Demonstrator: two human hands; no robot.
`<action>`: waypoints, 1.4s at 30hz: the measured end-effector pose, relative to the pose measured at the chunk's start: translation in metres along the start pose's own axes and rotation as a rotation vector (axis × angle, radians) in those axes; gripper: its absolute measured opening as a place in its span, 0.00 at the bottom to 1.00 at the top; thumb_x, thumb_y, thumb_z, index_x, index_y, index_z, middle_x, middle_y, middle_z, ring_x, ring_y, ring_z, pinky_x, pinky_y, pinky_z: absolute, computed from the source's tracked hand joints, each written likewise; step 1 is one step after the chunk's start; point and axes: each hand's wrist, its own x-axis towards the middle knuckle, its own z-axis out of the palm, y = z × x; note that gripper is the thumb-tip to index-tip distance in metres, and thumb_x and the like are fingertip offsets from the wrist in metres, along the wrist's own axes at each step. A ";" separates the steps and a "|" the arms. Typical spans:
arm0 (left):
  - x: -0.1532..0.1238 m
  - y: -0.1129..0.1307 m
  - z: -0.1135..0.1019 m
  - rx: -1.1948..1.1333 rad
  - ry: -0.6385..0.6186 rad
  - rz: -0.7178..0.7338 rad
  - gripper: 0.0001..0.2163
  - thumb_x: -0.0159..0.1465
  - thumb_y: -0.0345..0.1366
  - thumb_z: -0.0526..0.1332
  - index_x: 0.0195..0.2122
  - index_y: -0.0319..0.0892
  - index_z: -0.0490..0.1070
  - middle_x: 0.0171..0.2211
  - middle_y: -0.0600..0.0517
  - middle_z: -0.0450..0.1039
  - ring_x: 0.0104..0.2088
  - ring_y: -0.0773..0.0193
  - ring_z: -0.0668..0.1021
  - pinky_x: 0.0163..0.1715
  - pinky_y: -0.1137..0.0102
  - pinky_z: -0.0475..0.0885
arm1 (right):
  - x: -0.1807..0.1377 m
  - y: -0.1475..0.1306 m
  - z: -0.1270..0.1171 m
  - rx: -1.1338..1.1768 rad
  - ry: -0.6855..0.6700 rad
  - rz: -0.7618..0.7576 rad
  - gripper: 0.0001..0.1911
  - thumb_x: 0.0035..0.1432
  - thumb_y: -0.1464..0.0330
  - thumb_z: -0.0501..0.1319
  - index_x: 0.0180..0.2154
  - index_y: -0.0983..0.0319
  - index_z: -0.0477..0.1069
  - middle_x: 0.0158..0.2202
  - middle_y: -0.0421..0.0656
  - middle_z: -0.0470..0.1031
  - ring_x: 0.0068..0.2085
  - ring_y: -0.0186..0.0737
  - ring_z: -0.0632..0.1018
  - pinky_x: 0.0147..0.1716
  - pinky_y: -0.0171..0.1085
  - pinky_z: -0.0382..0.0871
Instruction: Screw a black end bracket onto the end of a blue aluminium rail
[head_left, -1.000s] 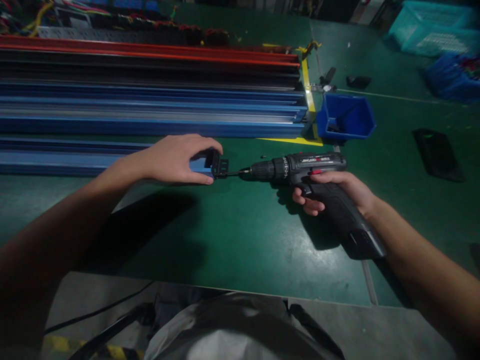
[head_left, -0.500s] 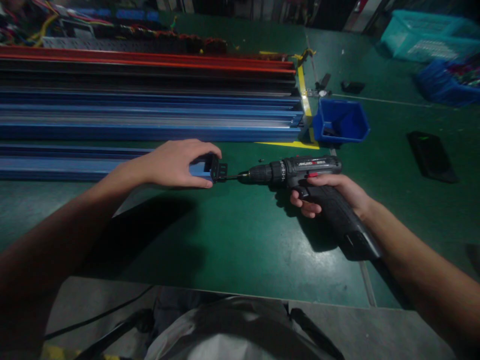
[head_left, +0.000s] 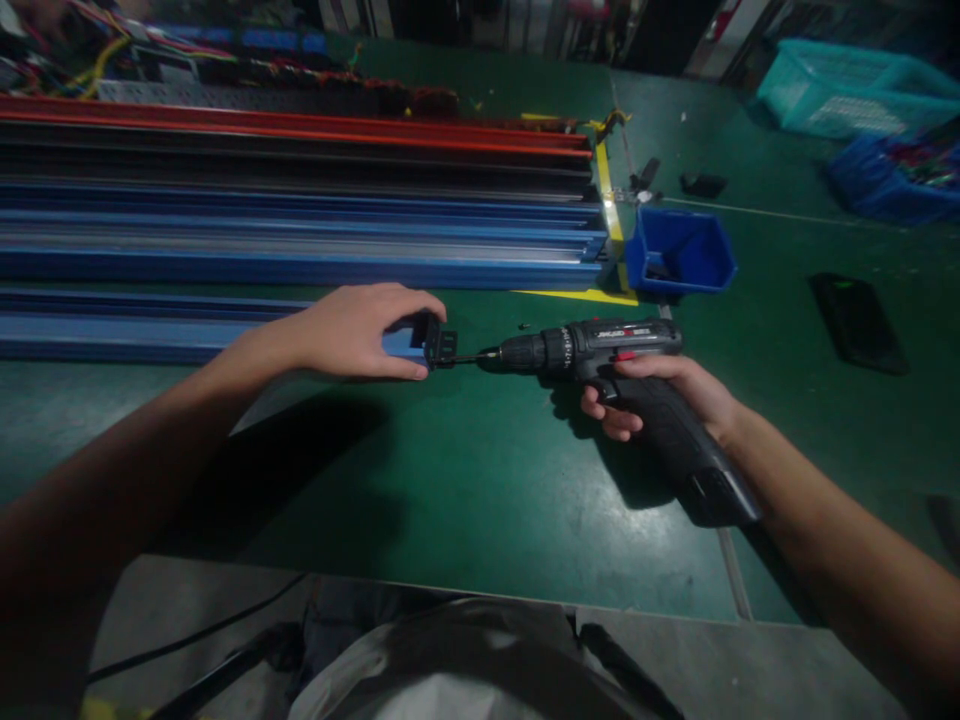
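My left hand [head_left: 352, 328] is closed around the end of a long blue metal rail [head_left: 112, 335] lying on the green table, with thumb and fingers pinching a small black end piece [head_left: 439, 347] fitted on the rail's tip. My right hand [head_left: 664, 392] grips the handle of a black cordless drill [head_left: 600, 350], held level. The drill's bit points left and touches the black end piece.
A stack of long blue, black and red rails [head_left: 300, 200] lies across the table behind my hands. A blue parts bin [head_left: 679, 255] stands at the stack's right end. A black flat object [head_left: 859, 322] lies to the right. A teal basket [head_left: 847, 90] and a blue crate [head_left: 896, 180] stand far right.
Both hands and the drill keep the same hold; only the view has shifted slightly, so everything sits a little lower in the picture.
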 end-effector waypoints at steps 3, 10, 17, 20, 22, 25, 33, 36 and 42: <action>0.000 0.001 -0.001 -0.002 -0.007 -0.005 0.37 0.64 0.64 0.64 0.69 0.51 0.69 0.63 0.46 0.77 0.60 0.44 0.78 0.59 0.57 0.71 | 0.000 0.000 -0.001 -0.001 0.005 0.010 0.18 0.66 0.62 0.70 0.45 0.74 0.82 0.39 0.52 0.82 0.29 0.33 0.77 0.35 0.34 0.78; 0.000 0.002 -0.002 -0.003 -0.004 0.001 0.36 0.64 0.64 0.64 0.68 0.51 0.69 0.63 0.46 0.77 0.60 0.44 0.79 0.57 0.58 0.72 | 0.000 -0.001 0.001 -0.005 0.014 0.014 0.19 0.66 0.62 0.69 0.46 0.74 0.81 0.40 0.53 0.81 0.29 0.33 0.75 0.35 0.36 0.75; 0.000 0.003 -0.003 -0.012 -0.007 0.003 0.35 0.64 0.63 0.65 0.68 0.51 0.69 0.63 0.45 0.77 0.60 0.44 0.79 0.57 0.57 0.71 | 0.000 0.000 0.002 0.005 0.024 0.011 0.18 0.65 0.62 0.69 0.45 0.74 0.82 0.39 0.52 0.81 0.28 0.33 0.75 0.34 0.35 0.76; 0.000 0.003 -0.002 -0.011 -0.001 0.001 0.35 0.64 0.63 0.65 0.67 0.50 0.70 0.62 0.45 0.77 0.60 0.44 0.79 0.58 0.57 0.71 | 0.000 0.000 0.002 -0.005 0.018 0.010 0.19 0.65 0.62 0.69 0.45 0.74 0.82 0.39 0.52 0.81 0.28 0.33 0.75 0.34 0.35 0.76; 0.000 0.003 -0.002 -0.014 0.000 0.000 0.36 0.63 0.63 0.65 0.67 0.50 0.70 0.62 0.45 0.77 0.59 0.44 0.79 0.58 0.57 0.71 | 0.000 0.000 0.002 -0.011 0.023 0.008 0.19 0.65 0.62 0.69 0.45 0.74 0.81 0.39 0.52 0.81 0.28 0.33 0.74 0.34 0.35 0.75; 0.000 0.002 -0.001 -0.019 0.003 0.001 0.36 0.63 0.63 0.65 0.68 0.50 0.70 0.62 0.45 0.77 0.59 0.44 0.79 0.58 0.56 0.71 | -0.001 0.000 0.003 -0.016 0.041 0.005 0.18 0.66 0.62 0.68 0.46 0.74 0.80 0.39 0.53 0.80 0.28 0.33 0.73 0.34 0.36 0.75; -0.001 0.000 0.000 -0.012 0.011 0.013 0.36 0.64 0.64 0.65 0.68 0.51 0.69 0.62 0.45 0.78 0.59 0.44 0.79 0.58 0.57 0.71 | 0.000 -0.001 0.006 -0.034 0.063 0.010 0.19 0.63 0.61 0.70 0.44 0.73 0.81 0.38 0.52 0.80 0.28 0.33 0.72 0.33 0.36 0.73; -0.001 0.000 0.000 -0.013 0.009 0.014 0.36 0.64 0.64 0.65 0.68 0.51 0.69 0.63 0.45 0.77 0.59 0.45 0.79 0.58 0.58 0.71 | -0.001 -0.001 0.005 -0.033 0.063 0.010 0.19 0.64 0.61 0.70 0.44 0.73 0.81 0.38 0.52 0.80 0.28 0.33 0.72 0.33 0.36 0.73; 0.000 0.001 0.000 -0.013 0.008 -0.001 0.36 0.63 0.65 0.64 0.68 0.52 0.70 0.61 0.46 0.78 0.57 0.44 0.79 0.56 0.57 0.71 | -0.001 -0.001 0.006 -0.049 0.063 -0.001 0.17 0.66 0.62 0.68 0.45 0.71 0.81 0.39 0.52 0.80 0.28 0.33 0.71 0.34 0.36 0.75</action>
